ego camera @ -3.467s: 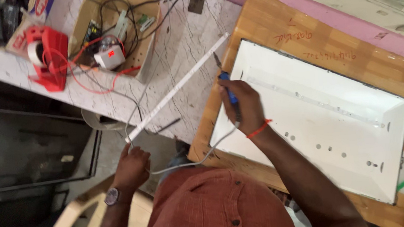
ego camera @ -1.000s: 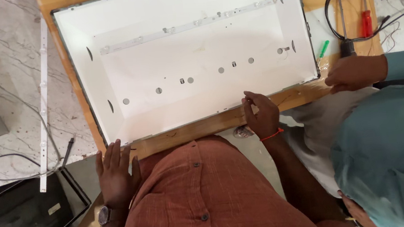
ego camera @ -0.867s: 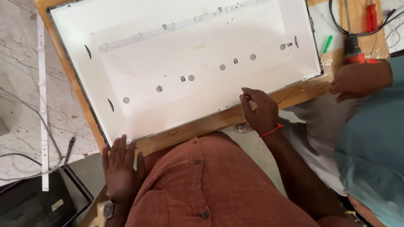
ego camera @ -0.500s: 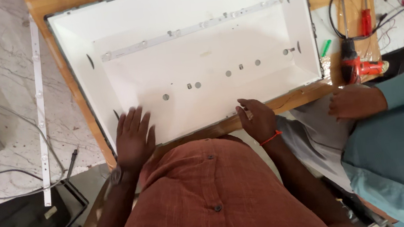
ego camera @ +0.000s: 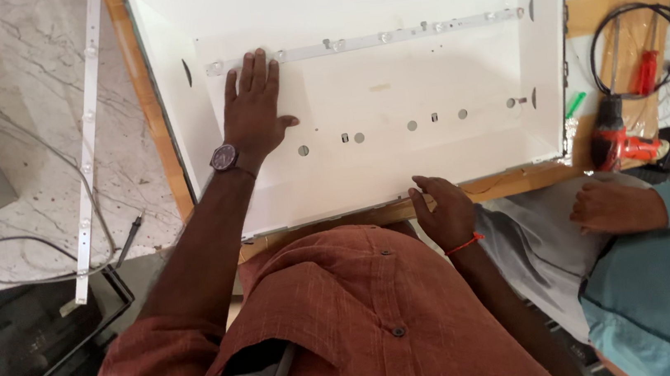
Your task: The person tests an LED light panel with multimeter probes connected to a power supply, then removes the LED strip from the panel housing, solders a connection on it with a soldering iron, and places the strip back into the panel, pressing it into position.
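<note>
A large white shallow panel tray (ego camera: pixel 382 1) lies on a wooden board (ego camera: pixel 145 100). A thin light strip (ego camera: pixel 369 41) with small lenses runs across the inside of the tray. My left hand (ego camera: pixel 255 109), a watch on its wrist, lies flat and open on the tray floor with its fingertips touching the strip's left end. My right hand (ego camera: pixel 441 212), with a red thread on the wrist, rests on the tray's near edge, fingers bent, nothing visible in it.
A second loose light strip (ego camera: pixel 87 148) and grey cables (ego camera: pixel 42 243) lie on the marble top at left. A red power tool (ego camera: pixel 625 145), a red screwdriver (ego camera: pixel 645 71) and a black cable loop are at right. Another person's hand (ego camera: pixel 615 204) in a teal sleeve rests nearby.
My left hand has moved from the chair arm and the tray's near edge up into the tray to the strip. My right hand stayed at the near edge. The view has shifted.
</note>
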A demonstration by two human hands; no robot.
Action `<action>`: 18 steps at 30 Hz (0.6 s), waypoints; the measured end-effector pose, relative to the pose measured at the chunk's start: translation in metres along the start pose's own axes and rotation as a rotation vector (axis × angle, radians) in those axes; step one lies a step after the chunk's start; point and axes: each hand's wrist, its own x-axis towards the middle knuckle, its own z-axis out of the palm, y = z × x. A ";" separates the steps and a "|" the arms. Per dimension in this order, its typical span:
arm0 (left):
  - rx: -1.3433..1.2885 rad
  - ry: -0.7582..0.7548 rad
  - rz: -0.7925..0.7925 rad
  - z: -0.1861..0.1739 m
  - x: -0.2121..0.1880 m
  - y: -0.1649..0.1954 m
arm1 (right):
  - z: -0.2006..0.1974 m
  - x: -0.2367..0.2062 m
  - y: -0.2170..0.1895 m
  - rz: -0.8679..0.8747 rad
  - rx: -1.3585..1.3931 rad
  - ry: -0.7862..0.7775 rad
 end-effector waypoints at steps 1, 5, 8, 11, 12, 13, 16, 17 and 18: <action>0.006 -0.002 -0.006 0.003 0.001 0.000 | 0.000 0.001 0.003 0.002 0.004 -0.014; -0.023 -0.001 -0.059 0.012 0.003 0.002 | 0.000 0.008 0.021 -0.040 0.000 -0.006; 0.032 -0.018 -0.092 0.014 0.006 0.009 | -0.002 0.018 0.042 -0.117 0.009 0.004; 0.072 -0.033 -0.169 0.009 0.007 0.019 | -0.005 0.033 0.067 -0.174 0.033 0.020; 0.073 -0.024 -0.176 0.006 0.009 0.021 | -0.003 0.039 0.075 -0.159 0.035 0.015; 0.072 -0.017 -0.182 0.005 0.010 0.023 | -0.005 0.045 0.085 -0.142 0.036 0.007; 0.094 -0.041 -0.225 0.008 0.014 0.029 | -0.010 0.060 0.115 -0.112 0.059 0.025; 0.106 -0.053 -0.250 0.011 0.016 0.031 | -0.012 0.065 0.125 -0.112 0.069 0.037; 0.099 -0.023 -0.236 0.017 0.016 0.034 | -0.014 0.071 0.134 -0.128 0.034 0.061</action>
